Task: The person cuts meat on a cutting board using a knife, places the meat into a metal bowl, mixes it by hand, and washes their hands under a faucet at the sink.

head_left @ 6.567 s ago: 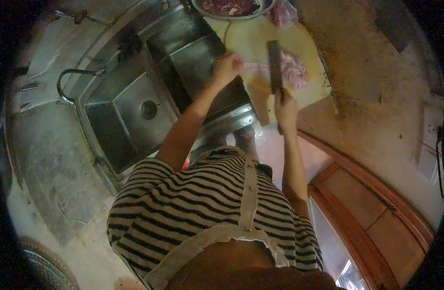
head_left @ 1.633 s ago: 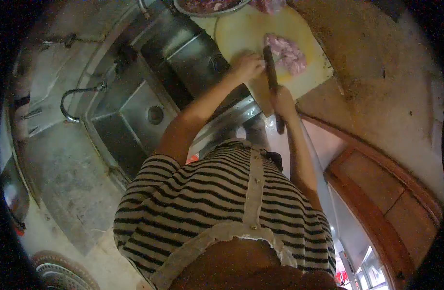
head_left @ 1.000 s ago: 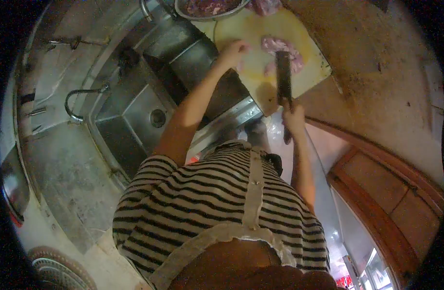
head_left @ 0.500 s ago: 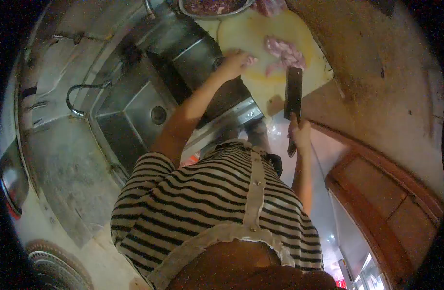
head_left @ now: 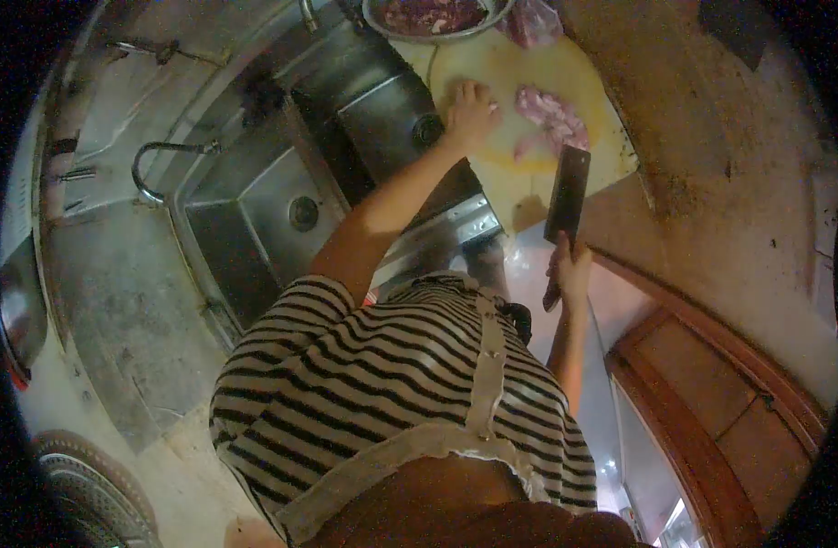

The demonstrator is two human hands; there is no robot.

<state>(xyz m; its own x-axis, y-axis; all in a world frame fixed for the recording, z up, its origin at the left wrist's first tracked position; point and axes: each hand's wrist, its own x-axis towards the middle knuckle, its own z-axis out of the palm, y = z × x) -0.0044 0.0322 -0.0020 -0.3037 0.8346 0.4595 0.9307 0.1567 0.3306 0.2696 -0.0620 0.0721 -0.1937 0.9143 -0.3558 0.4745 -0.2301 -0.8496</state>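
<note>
My right hand (head_left: 572, 271) is wrapped round the handle of a cleaver (head_left: 568, 196). Its dark, broad blade points away from me, its far end beside a small pile of pale pink sliced meat (head_left: 551, 111). That pile lies on a round yellowish cutting board (head_left: 465, 64). Left of the pile, my left hand (head_left: 474, 114) is over the board with its fingers curled in. A bit of pink meat (head_left: 495, 109) shows at its fingertips, mostly covered by the hand.
A metal bowl (head_left: 396, 35) of dark red meat stands at the board's far edge, beside a clear plastic bag (head_left: 533, 26) with meat. To the left are a two-basin steel sink (head_left: 246, 219) and a curved faucet (head_left: 141, 164). A wooden surface (head_left: 693, 119) lies right.
My view has shifted slightly, so the board and sink appear moved. My left hand sits a little further over the board, fingers more curled. The cleaver has tilted slightly and stays in my right hand.
</note>
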